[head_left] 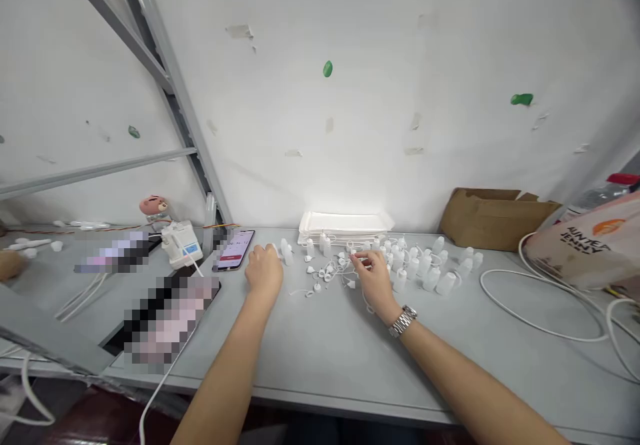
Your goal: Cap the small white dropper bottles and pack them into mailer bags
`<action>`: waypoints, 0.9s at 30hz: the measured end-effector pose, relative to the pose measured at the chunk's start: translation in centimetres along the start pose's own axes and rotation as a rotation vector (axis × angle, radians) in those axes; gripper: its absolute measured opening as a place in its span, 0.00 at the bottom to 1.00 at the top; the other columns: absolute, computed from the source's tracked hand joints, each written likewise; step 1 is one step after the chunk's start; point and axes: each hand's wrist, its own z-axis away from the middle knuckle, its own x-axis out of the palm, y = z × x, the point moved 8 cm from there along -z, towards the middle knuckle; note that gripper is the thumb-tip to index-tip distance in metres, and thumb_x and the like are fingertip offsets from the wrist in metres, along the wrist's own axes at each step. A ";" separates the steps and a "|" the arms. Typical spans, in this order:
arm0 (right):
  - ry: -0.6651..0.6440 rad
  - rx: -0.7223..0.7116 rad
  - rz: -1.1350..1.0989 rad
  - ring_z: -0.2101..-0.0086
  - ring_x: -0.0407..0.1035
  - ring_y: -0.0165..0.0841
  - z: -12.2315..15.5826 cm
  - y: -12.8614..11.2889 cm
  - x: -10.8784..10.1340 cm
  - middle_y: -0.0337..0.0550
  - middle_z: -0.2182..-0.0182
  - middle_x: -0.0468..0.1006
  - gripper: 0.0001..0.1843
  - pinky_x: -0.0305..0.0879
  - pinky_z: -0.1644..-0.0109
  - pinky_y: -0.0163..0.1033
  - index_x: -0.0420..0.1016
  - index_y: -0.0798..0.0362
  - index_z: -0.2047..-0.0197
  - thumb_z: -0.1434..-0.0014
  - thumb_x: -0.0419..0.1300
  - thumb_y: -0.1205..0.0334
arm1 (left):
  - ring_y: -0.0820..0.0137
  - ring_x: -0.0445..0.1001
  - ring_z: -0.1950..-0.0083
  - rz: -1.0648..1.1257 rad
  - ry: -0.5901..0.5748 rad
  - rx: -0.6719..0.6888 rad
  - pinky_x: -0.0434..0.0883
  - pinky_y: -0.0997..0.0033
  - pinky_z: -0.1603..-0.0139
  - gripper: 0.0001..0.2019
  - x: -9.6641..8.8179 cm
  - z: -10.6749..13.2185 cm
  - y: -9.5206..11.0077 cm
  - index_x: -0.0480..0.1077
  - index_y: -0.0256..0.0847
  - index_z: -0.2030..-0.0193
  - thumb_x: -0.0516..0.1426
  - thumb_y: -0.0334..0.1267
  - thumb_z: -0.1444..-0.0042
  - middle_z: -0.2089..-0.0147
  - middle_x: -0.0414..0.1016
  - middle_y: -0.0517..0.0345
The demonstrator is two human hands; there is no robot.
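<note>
My left hand (265, 271) is closed, its fingers curled down at the table beside a small translucent squeeze bottle (287, 253). A bit of white shows at its far edge; what the fingers hold is hidden. Among the loose white caps my right hand (374, 281), with a metal watch on the wrist, has thumb and fingers drawn together in a pinch. Whatever is in that pinch is too small to name. Several white caps with thin straps (327, 275) lie scattered between the hands. To the right of my right hand stand many small bottles (430, 278), several capped.
A stack of white trays (345, 228) lies against the wall. A cardboard box (495, 215), a printed bag (585, 245) and a looped white cable (545, 335) are on the right. Left are a phone (237, 251), a white power adapter (183, 243) and a metal shelf post (185, 111).
</note>
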 end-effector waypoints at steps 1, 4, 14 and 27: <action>-0.002 -0.004 -0.003 0.69 0.64 0.33 0.0 0.0 0.0 0.43 0.65 0.65 0.14 0.64 0.62 0.42 0.71 0.52 0.69 0.47 0.56 0.50 | 0.57 0.68 0.51 0.000 -0.007 0.002 0.68 0.65 0.60 0.12 0.1 0.0 0.0 0.68 0.37 0.55 0.50 0.33 0.45 0.54 0.68 0.43; -0.008 -0.018 -0.008 0.69 0.63 0.32 0.0 0.0 0.1 0.42 0.65 0.65 0.13 0.64 0.62 0.42 0.72 0.52 0.69 0.46 0.56 0.50 | 0.57 0.68 0.52 0.007 -0.014 0.018 0.68 0.64 0.61 0.12 0.2 -0.1 0.1 0.70 0.38 0.55 0.50 0.35 0.44 0.54 0.68 0.43; -0.010 -0.070 0.002 0.64 0.63 0.35 -0.1 -0.6 0.0 0.44 0.66 0.66 0.15 0.62 0.60 0.43 0.75 0.51 0.69 0.45 0.55 0.50 | 0.56 0.67 0.51 -0.002 -0.062 0.052 0.68 0.65 0.61 0.13 0.9 0.1 0.7 0.70 0.37 0.55 0.51 0.37 0.45 0.54 0.68 0.42; -0.006 -0.087 -0.020 0.71 0.63 0.33 0.0 -1.3 -0.1 0.43 0.68 0.67 0.15 0.63 0.65 0.42 0.73 0.51 0.72 0.48 0.58 0.47 | 0.58 0.69 0.53 0.447 0.188 0.180 0.66 0.60 0.56 0.12 -3.0 1.0 1.9 0.67 0.40 0.60 0.49 0.44 0.45 0.56 0.71 0.47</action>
